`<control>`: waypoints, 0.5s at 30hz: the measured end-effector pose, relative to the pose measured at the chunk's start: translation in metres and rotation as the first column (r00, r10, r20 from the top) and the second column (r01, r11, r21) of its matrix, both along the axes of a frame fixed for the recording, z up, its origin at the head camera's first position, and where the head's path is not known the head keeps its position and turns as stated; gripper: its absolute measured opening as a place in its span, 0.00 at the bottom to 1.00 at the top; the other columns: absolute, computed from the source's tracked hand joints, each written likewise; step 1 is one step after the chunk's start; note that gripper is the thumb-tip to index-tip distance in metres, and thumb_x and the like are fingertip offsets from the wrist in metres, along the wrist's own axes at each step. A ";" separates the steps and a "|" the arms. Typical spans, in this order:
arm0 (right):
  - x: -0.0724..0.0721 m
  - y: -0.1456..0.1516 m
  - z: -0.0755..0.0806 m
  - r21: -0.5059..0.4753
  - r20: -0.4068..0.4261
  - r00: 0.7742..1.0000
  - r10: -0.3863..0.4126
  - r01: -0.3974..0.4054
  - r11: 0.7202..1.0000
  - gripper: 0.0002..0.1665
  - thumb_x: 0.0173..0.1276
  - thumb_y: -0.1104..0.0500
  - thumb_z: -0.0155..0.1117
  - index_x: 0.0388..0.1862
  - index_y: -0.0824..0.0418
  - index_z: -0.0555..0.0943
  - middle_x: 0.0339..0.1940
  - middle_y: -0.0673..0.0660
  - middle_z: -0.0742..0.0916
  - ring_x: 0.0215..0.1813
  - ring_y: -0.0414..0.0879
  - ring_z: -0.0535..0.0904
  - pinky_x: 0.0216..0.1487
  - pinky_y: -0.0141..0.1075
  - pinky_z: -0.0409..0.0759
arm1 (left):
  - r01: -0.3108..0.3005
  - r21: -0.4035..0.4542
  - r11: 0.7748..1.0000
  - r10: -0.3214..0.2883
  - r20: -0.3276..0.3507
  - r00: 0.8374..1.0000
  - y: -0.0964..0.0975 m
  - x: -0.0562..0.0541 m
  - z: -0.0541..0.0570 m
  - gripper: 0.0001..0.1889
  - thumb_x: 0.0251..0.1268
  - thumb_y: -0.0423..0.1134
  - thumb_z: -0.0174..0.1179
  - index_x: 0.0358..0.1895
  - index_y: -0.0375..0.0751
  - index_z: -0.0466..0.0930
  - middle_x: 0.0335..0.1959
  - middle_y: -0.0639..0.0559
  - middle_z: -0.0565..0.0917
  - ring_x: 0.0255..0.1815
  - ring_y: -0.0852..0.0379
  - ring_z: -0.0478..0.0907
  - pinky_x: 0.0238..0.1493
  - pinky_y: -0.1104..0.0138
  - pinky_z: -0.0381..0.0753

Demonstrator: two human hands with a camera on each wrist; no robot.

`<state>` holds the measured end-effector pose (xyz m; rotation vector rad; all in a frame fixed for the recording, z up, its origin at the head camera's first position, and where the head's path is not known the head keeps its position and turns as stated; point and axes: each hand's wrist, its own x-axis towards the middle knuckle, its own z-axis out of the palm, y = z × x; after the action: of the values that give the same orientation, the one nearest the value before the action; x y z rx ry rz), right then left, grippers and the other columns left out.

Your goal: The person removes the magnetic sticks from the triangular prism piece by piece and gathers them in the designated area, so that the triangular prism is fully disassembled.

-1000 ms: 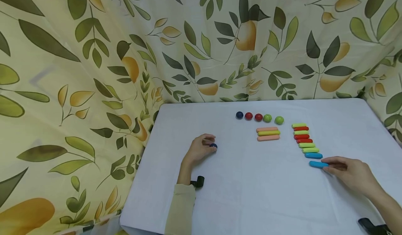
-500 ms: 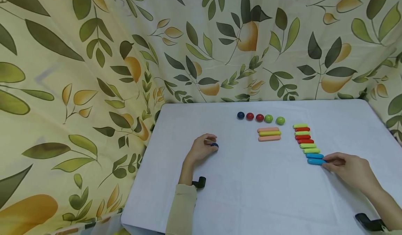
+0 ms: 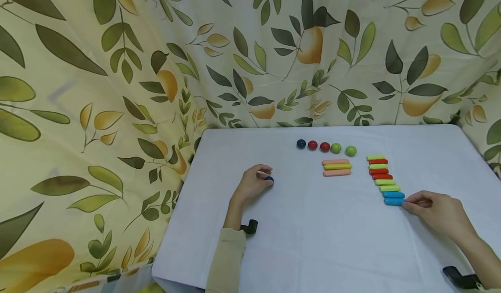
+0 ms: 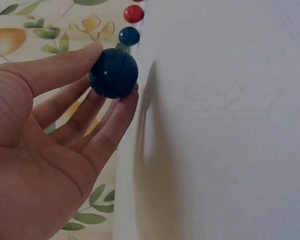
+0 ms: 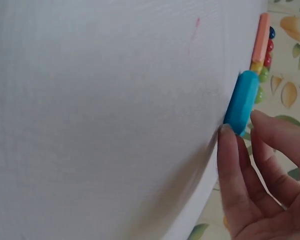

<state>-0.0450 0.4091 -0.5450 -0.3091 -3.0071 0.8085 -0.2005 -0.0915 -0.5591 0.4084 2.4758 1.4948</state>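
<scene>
In the head view, my left hand (image 3: 254, 181) is held over the left half of the table. Its thumb and fingertips pinch a shiny dark blue ball (image 4: 113, 73), held off the cloth in the left wrist view. My right hand (image 3: 440, 210) is at the near end of a column of short coloured sticks. Its thumb and fingertips grip the right end of the nearest blue stick (image 3: 393, 201), which lies flat. Another blue stick (image 3: 393, 194) lies directly behind it. In the right wrist view, the gripped blue stick (image 5: 242, 100) has its lower end between the fingertips.
Light green and red sticks (image 3: 378, 171) continue the column towards the back. Left of it lie two salmon sticks (image 3: 336, 172) with a yellow stick (image 3: 337, 166) between. Behind stands a ball row: dark blue (image 3: 301, 144), red (image 3: 312, 145) and green (image 3: 351, 151). A patterned curtain (image 3: 250, 67) borders the white table (image 3: 297, 241).
My right hand has brought the nearest blue stick back and left, beside the other blue one, and its fingers have slid slightly towards the stick's end. My left hand still holds the ball.
</scene>
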 end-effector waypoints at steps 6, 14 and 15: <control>-0.002 -0.004 0.013 0.004 0.049 0.998 -0.040 0.040 0.999 0.16 0.66 0.55 0.77 0.41 0.68 0.86 0.27 0.60 0.88 0.32 0.54 0.79 0.27 0.36 0.71 | 0.018 0.016 1.000 -0.018 -0.015 1.000 0.002 -0.008 0.012 0.24 0.65 0.37 0.74 0.63 0.44 0.82 0.54 0.58 0.84 0.54 0.56 0.83 0.52 0.61 0.86; 0.005 -0.005 0.018 -0.016 0.121 0.987 -0.103 0.105 0.994 0.21 0.71 0.50 0.72 0.40 0.71 0.84 0.28 0.62 0.87 0.34 0.55 0.76 0.28 0.39 0.68 | 0.037 0.024 0.999 -0.034 -0.101 0.994 0.017 -0.026 0.027 0.23 0.63 0.36 0.76 0.61 0.44 0.83 0.53 0.59 0.84 0.52 0.58 0.84 0.48 0.63 0.87; 0.006 -0.004 0.018 -0.014 0.130 0.985 -0.111 0.114 0.993 0.22 0.72 0.50 0.71 0.40 0.71 0.84 0.27 0.62 0.87 0.34 0.55 0.76 0.28 0.40 0.69 | 0.037 0.029 0.999 -0.033 -0.114 0.993 0.020 -0.029 0.028 0.23 0.63 0.35 0.75 0.61 0.43 0.83 0.53 0.59 0.83 0.52 0.57 0.84 0.48 0.63 0.88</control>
<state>-0.0391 0.4047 -0.5271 -0.5474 -3.0654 0.8434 -0.2295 -0.0712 -0.5308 0.5545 2.5197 1.5384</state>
